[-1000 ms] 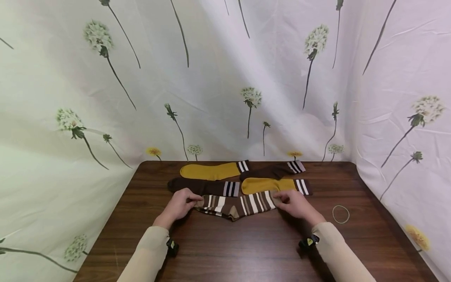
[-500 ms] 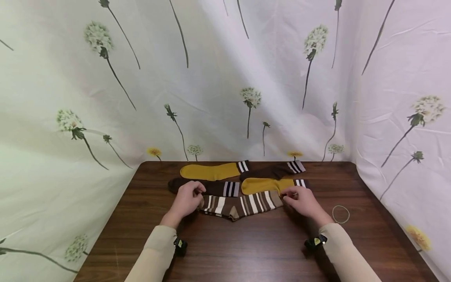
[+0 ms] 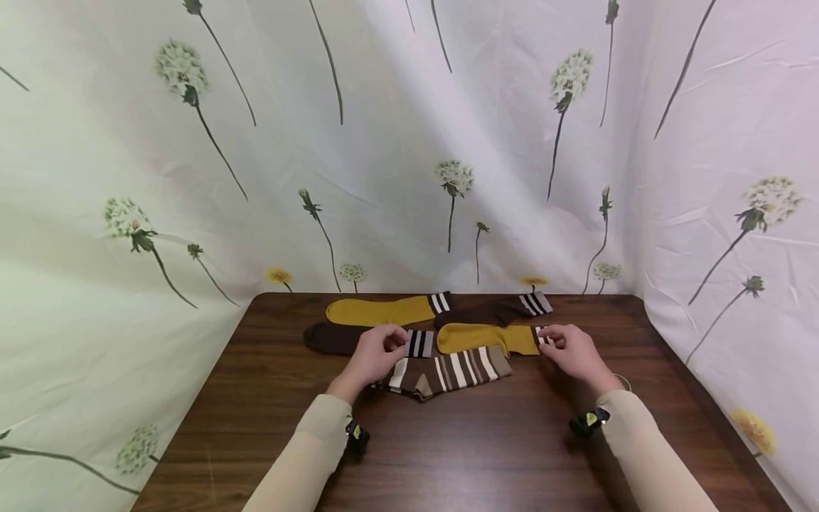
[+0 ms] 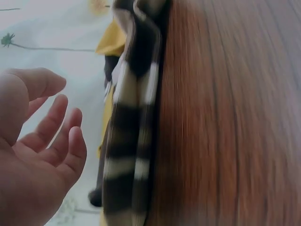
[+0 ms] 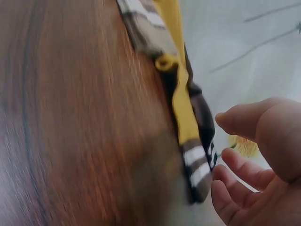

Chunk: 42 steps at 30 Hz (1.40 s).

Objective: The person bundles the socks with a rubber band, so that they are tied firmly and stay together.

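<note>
Left hand [image 3: 372, 358] and right hand [image 3: 574, 355], both loosely curled, gripping nothing

The striped sock [image 3: 467, 368] lies nearest on the table [image 3: 435, 459], beneath the left hand. The right hand is at the cuff [image 5: 196, 165] of the yellow sock [image 3: 476, 338], contact unclear. Alongside lies a brown sock [image 3: 335, 339]; farther, a second yellow sock [image 3: 377, 311] and second brown sock [image 3: 476, 313].

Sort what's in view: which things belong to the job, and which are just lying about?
Likely in the job:
left hand
right hand
striped sock
front yellow sock
rear yellow sock
front dark sock
rear dark sock

Apparently lying about:
thin loop, partly hidden
</note>
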Available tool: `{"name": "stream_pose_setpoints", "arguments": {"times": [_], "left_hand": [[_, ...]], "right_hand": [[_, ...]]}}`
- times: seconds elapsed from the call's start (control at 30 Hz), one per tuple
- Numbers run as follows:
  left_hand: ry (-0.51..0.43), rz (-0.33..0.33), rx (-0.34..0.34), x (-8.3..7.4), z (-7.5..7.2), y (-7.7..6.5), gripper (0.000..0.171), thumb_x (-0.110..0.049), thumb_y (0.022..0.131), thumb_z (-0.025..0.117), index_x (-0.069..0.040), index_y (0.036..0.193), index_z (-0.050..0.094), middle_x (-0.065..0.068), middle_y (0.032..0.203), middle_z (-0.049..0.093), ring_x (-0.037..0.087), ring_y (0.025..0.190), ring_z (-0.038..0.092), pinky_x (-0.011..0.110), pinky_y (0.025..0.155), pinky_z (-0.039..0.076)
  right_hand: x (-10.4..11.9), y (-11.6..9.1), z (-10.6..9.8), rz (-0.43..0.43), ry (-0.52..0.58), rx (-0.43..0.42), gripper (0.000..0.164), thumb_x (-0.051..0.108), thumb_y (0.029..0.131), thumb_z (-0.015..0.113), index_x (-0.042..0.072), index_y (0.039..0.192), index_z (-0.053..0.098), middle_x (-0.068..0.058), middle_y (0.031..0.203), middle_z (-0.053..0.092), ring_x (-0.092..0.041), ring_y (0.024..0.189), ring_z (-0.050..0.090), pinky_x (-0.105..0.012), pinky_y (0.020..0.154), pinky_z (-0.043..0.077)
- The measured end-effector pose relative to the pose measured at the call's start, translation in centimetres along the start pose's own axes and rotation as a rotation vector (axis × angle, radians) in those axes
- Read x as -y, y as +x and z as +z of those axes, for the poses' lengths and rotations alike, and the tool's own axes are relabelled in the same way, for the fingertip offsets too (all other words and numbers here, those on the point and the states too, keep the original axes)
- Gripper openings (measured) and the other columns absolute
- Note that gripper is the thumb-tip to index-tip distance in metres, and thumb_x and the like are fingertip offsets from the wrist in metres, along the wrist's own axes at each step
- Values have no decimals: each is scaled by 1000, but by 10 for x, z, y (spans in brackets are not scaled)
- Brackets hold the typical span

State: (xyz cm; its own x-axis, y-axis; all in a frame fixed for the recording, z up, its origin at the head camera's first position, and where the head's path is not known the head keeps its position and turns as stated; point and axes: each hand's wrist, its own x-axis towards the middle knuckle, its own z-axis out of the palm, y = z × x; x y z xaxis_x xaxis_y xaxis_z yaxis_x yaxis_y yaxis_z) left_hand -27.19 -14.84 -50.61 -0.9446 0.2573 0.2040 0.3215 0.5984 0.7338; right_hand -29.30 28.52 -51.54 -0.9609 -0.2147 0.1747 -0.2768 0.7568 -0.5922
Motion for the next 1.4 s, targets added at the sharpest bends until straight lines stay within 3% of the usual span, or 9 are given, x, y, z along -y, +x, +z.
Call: {"name": "stream_pose_setpoints", "arguments": {"times": [0.23, 0.4, 0.53, 0.63, 0.8, 0.93, 1.17, 1.4], "left_hand": [[-71, -36, 67, -12, 17, 25, 15, -6, 100, 70, -5, 114, 74, 6, 105, 70, 21, 85, 59, 37, 76, 51], [-60, -40, 118, -20, 25, 40, 18, -4, 100, 67, -5, 118, 74, 16, 116, 68, 27, 96, 61, 43, 82, 53], [-28, -17, 132, -22, 33, 48, 19, -3, 98, 70, -4, 117, 74, 16, 120, 68, 30, 103, 67, 48, 90, 56], [-15, 0, 148, -23, 38, 51, 20, -1, 97, 71, -3, 116, 75, 14, 119, 69, 27, 100, 67, 45, 89, 57], [-6, -15, 208, -25, 46, 52, 23, -3, 99, 69, -6, 120, 76, 13, 120, 69, 24, 90, 57, 40, 81, 49], [15, -57, 233, -24, 50, 53, 25, -7, 100, 69, -10, 124, 76, 11, 131, 68, 25, 100, 61, 40, 85, 51], [32, -82, 256, -24, 53, 52, 30, -8, 102, 68, -7, 131, 73, 11, 131, 69, 22, 90, 57, 37, 78, 48], [-8, -100, 234, -25, 53, 51, 29, -7, 101, 68, -7, 130, 73, 12, 130, 69, 23, 99, 61, 39, 81, 52]], "right_hand": [[-14, 10, -6, 18, 6, 2, 20, 7, 97, 73, -1, 115, 75, -27, 116, 72, -45, 99, 71, -60, 88, 57], [-21, 15, -2, 56, 14, 5, 21, 7, 95, 75, -1, 114, 75, -27, 118, 71, -46, 100, 70, -59, 89, 57], [-25, 15, 2, 84, 20, -1, 21, 8, 93, 78, -1, 112, 75, -27, 117, 71, -44, 99, 70, -59, 89, 56], [-28, 14, 5, 114, 28, 7, 21, 9, 93, 78, 0, 112, 75, -26, 118, 71, -43, 101, 70, -58, 90, 56], [-29, 11, 5, 145, 31, 15, 21, 10, 93, 78, 0, 112, 75, -25, 117, 72, -43, 104, 69, -58, 90, 56], [-29, 9, 4, 148, 30, 8, 20, 8, 93, 78, 0, 111, 76, -24, 115, 72, -42, 103, 68, -58, 90, 55], [-30, 7, 3, 162, -4, 28, 13, 9, 95, 76, 3, 106, 79, -21, 112, 74, -38, 101, 68, -56, 90, 54], [-31, 6, 5, 164, -7, -27, 10, 10, 93, 77, 3, 100, 80, -17, 105, 77, -37, 99, 69, -56, 91, 53]]}}
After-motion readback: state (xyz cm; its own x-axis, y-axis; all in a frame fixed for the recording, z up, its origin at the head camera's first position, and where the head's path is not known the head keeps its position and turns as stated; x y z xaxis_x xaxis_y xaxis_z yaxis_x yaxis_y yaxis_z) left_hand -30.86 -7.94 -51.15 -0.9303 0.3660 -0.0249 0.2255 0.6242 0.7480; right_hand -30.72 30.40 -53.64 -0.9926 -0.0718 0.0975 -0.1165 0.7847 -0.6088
